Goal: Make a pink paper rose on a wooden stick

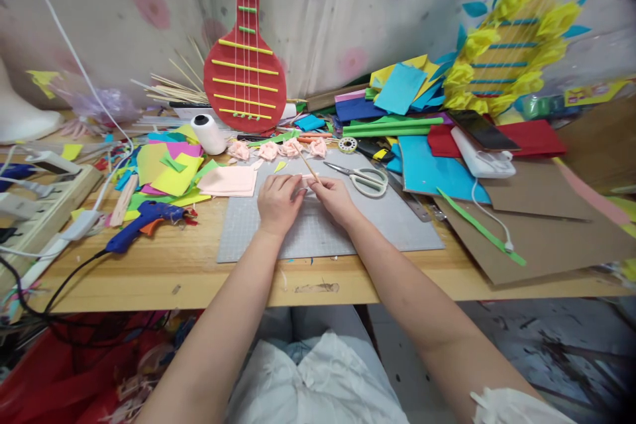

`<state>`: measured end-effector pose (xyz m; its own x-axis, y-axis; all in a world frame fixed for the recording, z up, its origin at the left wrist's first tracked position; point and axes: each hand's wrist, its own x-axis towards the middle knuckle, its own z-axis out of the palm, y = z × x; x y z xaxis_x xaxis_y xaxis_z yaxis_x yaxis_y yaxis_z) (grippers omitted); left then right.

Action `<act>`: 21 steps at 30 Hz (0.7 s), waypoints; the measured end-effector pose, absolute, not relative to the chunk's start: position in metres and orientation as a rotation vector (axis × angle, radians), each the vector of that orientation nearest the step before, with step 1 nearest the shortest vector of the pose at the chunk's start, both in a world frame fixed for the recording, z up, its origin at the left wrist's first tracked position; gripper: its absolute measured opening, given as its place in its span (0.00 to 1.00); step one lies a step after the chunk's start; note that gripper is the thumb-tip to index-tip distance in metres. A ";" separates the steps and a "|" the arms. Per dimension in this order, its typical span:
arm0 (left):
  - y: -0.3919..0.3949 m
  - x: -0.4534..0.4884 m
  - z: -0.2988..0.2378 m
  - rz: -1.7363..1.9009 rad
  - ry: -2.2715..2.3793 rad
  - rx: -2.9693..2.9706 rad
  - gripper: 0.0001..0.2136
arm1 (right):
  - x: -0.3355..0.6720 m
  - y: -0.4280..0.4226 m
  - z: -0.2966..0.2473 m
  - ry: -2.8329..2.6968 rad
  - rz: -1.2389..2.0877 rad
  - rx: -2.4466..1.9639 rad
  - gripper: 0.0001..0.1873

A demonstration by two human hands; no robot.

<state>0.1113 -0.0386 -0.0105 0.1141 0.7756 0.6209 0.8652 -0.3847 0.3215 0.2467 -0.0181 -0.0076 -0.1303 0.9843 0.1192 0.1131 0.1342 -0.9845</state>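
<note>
My right hand [334, 199] pinches a thin wooden stick [307, 163] that slants up to the left. Between my two hands is a small piece of pale pink paper [309, 179], mostly covered by fingers. My left hand [281, 202] is closed at the paper's left end, thumb towards the right hand. Both hands are over a grey cutting mat [253, 232]. Just beyond them sits a row of several pink paper flowers [268, 150]. Flat pink paper sheets [227, 181] lie left of my left hand. White-handled scissors [368, 181] rest right of my right hand.
A blue glue gun [144, 225] and a power strip [54, 212] with cables are at the left. Behind the mat stand a white thread spool [209, 135] and a red paper lute [244, 83]. Coloured paper, a phone [483, 130] and brown cardboard [541, 232] lie right.
</note>
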 end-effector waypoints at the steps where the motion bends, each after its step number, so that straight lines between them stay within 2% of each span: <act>1: -0.038 0.111 -0.011 -1.130 -1.671 -2.253 0.13 | 0.247 -0.018 -0.007 -1.457 1.140 -1.147 0.16; 9: -0.038 0.108 -0.012 -1.122 -1.660 -2.293 0.13 | 0.249 -0.018 -0.007 -1.490 1.117 -1.153 0.18; 21: -0.037 0.108 -0.014 -1.174 -1.665 -2.208 0.11 | 0.249 -0.015 -0.013 -1.582 1.203 -0.934 0.15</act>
<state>0.1084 -0.0372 -0.0139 0.0843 0.7575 0.6474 0.8642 -0.3790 0.3310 0.2493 -0.0155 -0.0131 -0.2985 0.9299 0.2150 0.0412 0.2376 -0.9705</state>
